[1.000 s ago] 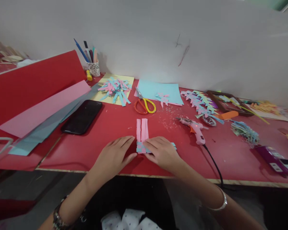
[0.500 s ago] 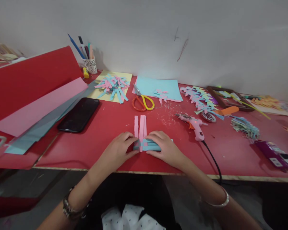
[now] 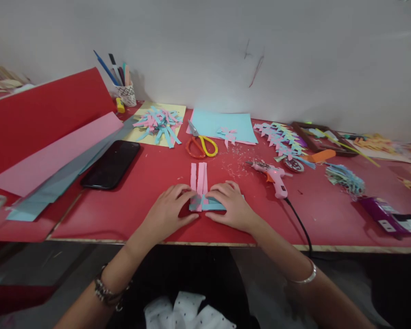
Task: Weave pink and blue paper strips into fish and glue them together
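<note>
Pink paper strips (image 3: 201, 176) stand upright on the red tabletop in front of me, crossed by blue paper strips (image 3: 216, 206) running sideways near their lower ends. My left hand (image 3: 167, 208) curls round the left end of the crossing, its fingertips on the strips and thumb at the lower edge. From the other side, my right hand (image 3: 233, 205) has its fingers bent over the blue strips, the thumb along their bottom edge. A short blue piece shows slanted between the fingertips. The fingers partly hide how the strips interlace.
Scissors (image 3: 202, 144) lie beyond the strips, and a pink glue gun (image 3: 272, 174) with a black cord is to the right. Left are a phone (image 3: 111, 164) and pink paper (image 3: 61, 151). Behind are a strip pile (image 3: 160, 122), blue sheets (image 3: 222, 119) and a pen cup (image 3: 126, 94).
My fingers have shifted slightly at the crossing, and a blue piece now shows slanted there. Both hands stay at the strips. The whole view has moved a little.
</note>
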`<control>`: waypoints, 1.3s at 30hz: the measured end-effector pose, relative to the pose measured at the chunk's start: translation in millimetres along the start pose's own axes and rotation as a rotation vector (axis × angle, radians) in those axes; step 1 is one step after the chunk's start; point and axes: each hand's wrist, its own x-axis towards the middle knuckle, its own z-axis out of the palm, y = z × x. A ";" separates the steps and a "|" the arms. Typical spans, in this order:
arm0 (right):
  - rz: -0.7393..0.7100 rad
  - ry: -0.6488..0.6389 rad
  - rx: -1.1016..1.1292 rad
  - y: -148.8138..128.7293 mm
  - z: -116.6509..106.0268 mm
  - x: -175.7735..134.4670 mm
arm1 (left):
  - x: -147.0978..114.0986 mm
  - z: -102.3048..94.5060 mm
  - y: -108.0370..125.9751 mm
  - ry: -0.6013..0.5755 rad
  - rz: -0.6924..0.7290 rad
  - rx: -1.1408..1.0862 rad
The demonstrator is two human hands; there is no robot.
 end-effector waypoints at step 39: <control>0.067 0.030 -0.092 -11.9 0.5 2.3 | 0.3 4.4 -1.4 0.100 -0.035 -0.036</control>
